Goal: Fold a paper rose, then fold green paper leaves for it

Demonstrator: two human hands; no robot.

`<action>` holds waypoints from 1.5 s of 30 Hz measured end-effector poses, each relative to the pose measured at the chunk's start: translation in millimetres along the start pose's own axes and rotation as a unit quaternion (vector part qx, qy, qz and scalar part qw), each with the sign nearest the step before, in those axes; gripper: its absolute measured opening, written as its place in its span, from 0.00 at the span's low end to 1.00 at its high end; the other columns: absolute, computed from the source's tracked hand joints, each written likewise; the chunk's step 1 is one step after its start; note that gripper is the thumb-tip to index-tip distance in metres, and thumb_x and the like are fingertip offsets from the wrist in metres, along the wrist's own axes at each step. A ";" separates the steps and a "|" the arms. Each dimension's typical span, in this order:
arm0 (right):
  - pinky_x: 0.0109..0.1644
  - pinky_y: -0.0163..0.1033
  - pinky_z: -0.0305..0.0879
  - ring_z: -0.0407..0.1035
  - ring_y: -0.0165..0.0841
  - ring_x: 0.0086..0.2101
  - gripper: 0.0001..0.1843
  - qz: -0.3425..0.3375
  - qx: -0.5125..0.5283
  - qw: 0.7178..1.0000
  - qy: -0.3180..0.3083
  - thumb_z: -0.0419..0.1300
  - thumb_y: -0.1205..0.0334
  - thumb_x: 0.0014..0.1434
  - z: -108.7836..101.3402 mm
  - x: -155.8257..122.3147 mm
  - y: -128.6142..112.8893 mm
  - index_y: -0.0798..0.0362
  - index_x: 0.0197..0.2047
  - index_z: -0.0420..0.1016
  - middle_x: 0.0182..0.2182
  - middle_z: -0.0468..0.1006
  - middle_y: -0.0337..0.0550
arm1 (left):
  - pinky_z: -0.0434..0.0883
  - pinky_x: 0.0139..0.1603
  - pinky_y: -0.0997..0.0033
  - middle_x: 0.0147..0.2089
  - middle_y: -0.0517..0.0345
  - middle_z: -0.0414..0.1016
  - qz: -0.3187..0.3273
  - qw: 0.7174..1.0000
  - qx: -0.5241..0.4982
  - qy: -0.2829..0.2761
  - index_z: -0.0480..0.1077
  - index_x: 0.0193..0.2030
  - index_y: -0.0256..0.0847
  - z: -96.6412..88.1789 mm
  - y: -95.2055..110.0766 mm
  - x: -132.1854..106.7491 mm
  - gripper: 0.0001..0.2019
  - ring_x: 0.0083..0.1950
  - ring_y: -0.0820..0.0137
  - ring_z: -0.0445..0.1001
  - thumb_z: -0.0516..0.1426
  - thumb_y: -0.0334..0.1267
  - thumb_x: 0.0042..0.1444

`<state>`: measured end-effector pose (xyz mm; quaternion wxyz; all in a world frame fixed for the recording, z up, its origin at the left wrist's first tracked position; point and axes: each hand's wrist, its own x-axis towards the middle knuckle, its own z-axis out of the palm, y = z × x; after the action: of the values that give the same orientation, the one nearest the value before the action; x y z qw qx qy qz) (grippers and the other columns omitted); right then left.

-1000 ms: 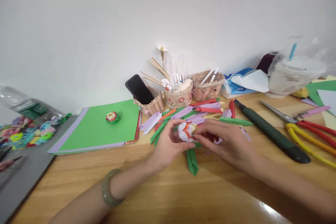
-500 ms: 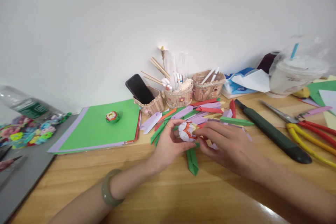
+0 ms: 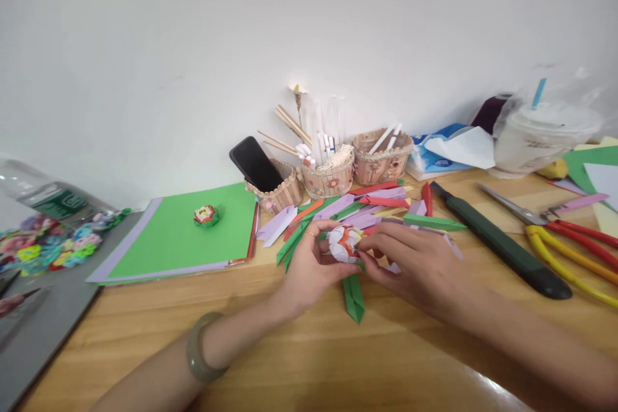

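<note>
With left grip (image 3: 313,264) curled snugly around a small white-and-orange paper flower (image 3: 344,243), held it low over the tabletop (image 3: 290,360), at the near edge of a pile of folded paper strips (image 3: 371,201). Pinched the flower's right side with right grip (image 3: 420,267), thumb and forefinger pressed onto the paper, the other fingers spread over purple and red strips. Wore a pale green bangle (image 3: 200,347) on the left wrist. Had a green folded strip (image 3: 354,296) lying just below both hands, pointing toward the body.

Left of the pile, had a green sheet (image 3: 188,241) stacked on purple and red ones, with a second small flower (image 3: 206,215) on top. Behind the pile, against the wall, kept three stick-built baskets (image 3: 329,179), a dark phone (image 3: 255,164) leaning in the leftmost one. To the right, had a long dark cutter (image 3: 497,248), well apart from the hands, then scissors (image 3: 570,238) with red and yellow handles, and behind them a tissue pack (image 3: 449,151) and a lidded cup (image 3: 541,135) in a clear bag.
</note>
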<state>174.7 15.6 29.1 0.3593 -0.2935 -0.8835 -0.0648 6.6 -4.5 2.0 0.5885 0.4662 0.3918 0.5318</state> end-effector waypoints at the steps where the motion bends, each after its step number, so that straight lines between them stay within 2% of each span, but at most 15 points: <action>1: 0.26 0.32 0.57 0.64 0.27 0.23 0.05 -0.002 -0.003 1.000 -0.003 0.54 0.69 0.55 0.7 -0.4 0.4 0.53 0.30 0.69 0.24 0.72 0.38 | 0.71 0.35 0.72 0.34 0.61 0.74 -0.002 1.000 -0.001 -0.001 0.62 0.41 0.41 0.2 0.2 0.0 0.26 0.35 0.71 0.74 0.67 0.29 0.34; 4: 0.25 0.33 0.57 0.64 0.28 0.23 0.06 -0.014 -0.027 1.000 -0.005 0.53 0.70 0.56 3.3 -2.7 1.5 0.53 0.30 0.69 0.24 0.72 0.39 | 0.70 0.35 0.72 0.35 0.61 0.74 -0.004 1.000 0.000 0.003 0.61 0.41 0.41 0.5 0.1 0.4 0.26 0.35 0.71 0.74 0.67 0.29 0.34; 8: 0.27 0.35 0.60 0.68 0.31 0.26 0.06 -0.043 -0.047 0.998 0.005 0.53 0.69 0.58 4.0 -4.8 0.5 0.54 0.35 0.70 0.28 0.75 0.42 | 0.70 0.37 0.72 0.36 0.61 0.74 0.006 1.000 -0.011 0.020 0.61 0.40 0.41 0.4 -0.6 2.1 0.25 0.37 0.71 0.73 0.67 0.29 0.34; 10: 0.29 0.35 0.62 0.69 0.31 0.28 0.07 -0.022 0.004 1.000 0.006 0.53 0.68 0.58 2.3 -3.4 -1.0 0.55 0.38 0.71 0.29 0.75 0.43 | 0.69 0.39 0.70 0.36 0.61 0.74 0.012 0.999 -0.015 0.026 0.61 0.39 0.41 0.1 -0.3 2.9 0.26 0.37 0.71 0.73 0.67 0.30 0.33; 12: 0.29 0.34 0.63 0.69 0.30 0.28 0.08 0.040 0.102 0.994 -0.007 0.53 0.69 0.58 -0.4 0.1 -2.3 0.55 0.38 0.73 0.29 0.76 0.43 | 0.69 0.40 0.69 0.36 0.61 0.73 0.018 0.999 -0.017 0.029 0.61 0.39 0.41 0.1 0.8 3.4 0.26 0.37 0.71 0.73 0.67 0.31 0.33; 15: 0.29 0.33 0.65 0.69 0.29 0.27 0.09 0.168 0.263 0.948 -0.059 0.53 0.67 0.58 -4.8 6.5 -3.3 0.53 0.36 0.75 0.28 0.76 0.41 | 0.69 0.39 0.69 0.35 0.61 0.73 0.027 0.999 -0.021 0.032 0.61 0.40 0.41 0.2 2.5 3.3 0.26 0.36 0.71 0.73 0.68 0.32 0.33; 19: 0.25 0.33 0.64 0.68 0.28 0.25 0.10 0.315 0.408 0.849 -0.119 0.57 0.57 0.55 -7.0 11.9 -3.0 0.53 0.32 0.77 0.27 0.76 0.40 | 0.68 0.39 0.70 0.36 0.61 0.73 0.033 0.999 -0.021 0.026 0.62 0.40 0.41 -0.3 2.1 3.2 0.27 0.36 0.71 0.73 0.68 0.33 0.33; 22: 0.23 0.32 0.62 0.66 0.28 0.25 0.11 0.366 0.454 0.799 -0.144 0.59 0.54 0.52 -6.2 13.5 -2.4 0.54 0.30 0.76 0.26 0.75 0.40 | 0.68 0.40 0.70 0.38 0.59 0.73 0.040 0.999 -0.021 0.020 0.62 0.41 0.41 -1.3 0.3 3.5 0.27 0.38 0.71 0.72 0.68 0.33 0.32; 26: 0.23 0.32 0.59 0.64 0.27 0.24 0.10 0.387 0.478 0.771 -0.161 0.61 0.55 0.49 -5.8 14.8 -2.2 0.54 0.27 0.75 0.24 0.74 0.39 | 0.68 0.40 0.69 0.39 0.59 0.72 0.041 0.999 -0.020 0.015 0.62 0.40 0.42 -1.9 -1.8 3.1 0.27 0.38 0.71 0.72 0.68 0.33 0.32; 28: 0.23 0.31 0.57 0.61 0.25 0.22 0.09 0.383 0.474 0.775 -0.169 0.61 0.56 0.50 -6.5 14.9 -2.6 0.54 0.26 0.73 0.22 0.71 0.37 | 0.68 0.40 0.68 0.38 0.59 0.73 0.039 0.999 -0.017 0.011 0.62 0.40 0.42 -2.0 -2.4 2.5 0.27 0.37 0.70 0.72 0.68 0.34 0.32; 32: 0.24 0.32 0.56 0.60 0.25 0.22 0.10 0.355 0.453 0.802 -0.160 0.60 0.57 0.51 -10.2 15.0 -5.1 0.54 0.25 0.72 0.20 0.69 0.36 | 0.69 0.40 0.69 0.39 0.58 0.73 0.035 0.999 -0.019 0.005 0.63 0.41 0.41 -2.3 -2.1 2.6 0.28 0.38 0.70 0.72 0.69 0.33 0.31; 35: 0.24 0.32 0.60 0.63 0.27 0.24 0.09 0.353 0.443 0.816 -0.115 0.60 0.56 0.52 -14.5 16.2 -7.7 0.53 0.28 0.72 0.24 0.72 0.37 | 0.69 0.40 0.70 0.39 0.58 0.73 0.025 0.999 -0.044 0.004 0.64 0.42 0.41 -2.5 -0.5 4.1 0.30 0.38 0.70 0.73 0.69 0.34 0.30; 37: 0.24 0.33 0.63 0.65 0.28 0.24 0.09 0.341 0.424 0.836 -0.071 0.58 0.56 0.53 -17.0 16.9 -8.7 0.53 0.31 0.73 0.26 0.73 0.39 | 0.69 0.40 0.70 0.40 0.58 0.74 0.005 0.997 -0.072 0.012 0.64 0.42 0.40 -2.6 0.8 4.7 0.30 0.39 0.70 0.73 0.69 0.34 0.29; 40: 0.25 0.34 0.65 0.65 0.28 0.25 0.08 0.299 0.394 0.869 -0.034 0.57 0.58 0.55 -18.0 16.4 -8.1 0.53 0.32 0.73 0.28 0.73 0.40 | 0.70 0.38 0.71 0.42 0.56 0.74 -0.032 0.994 -0.103 0.021 0.66 0.43 0.39 -3.2 2.0 3.9 0.27 0.40 0.69 0.73 0.68 0.37 0.33; 45: 0.26 0.34 0.68 0.67 0.30 0.27 0.07 0.289 0.381 0.878 -0.041 0.56 0.59 0.57 -16.2 15.3 -6.0 0.53 0.32 0.72 0.29 0.74 0.42 | 0.71 0.38 0.68 0.42 0.53 0.75 -0.055 0.993 -0.104 -0.014 0.69 0.44 0.39 -4.9 3.4 -0.4 0.22 0.40 0.66 0.74 0.65 0.43 0.41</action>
<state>172.2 12.6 51.8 0.4092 -0.3784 -0.7301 0.3954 1.0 -4.3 3.9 0.6677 0.3875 0.3513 0.5298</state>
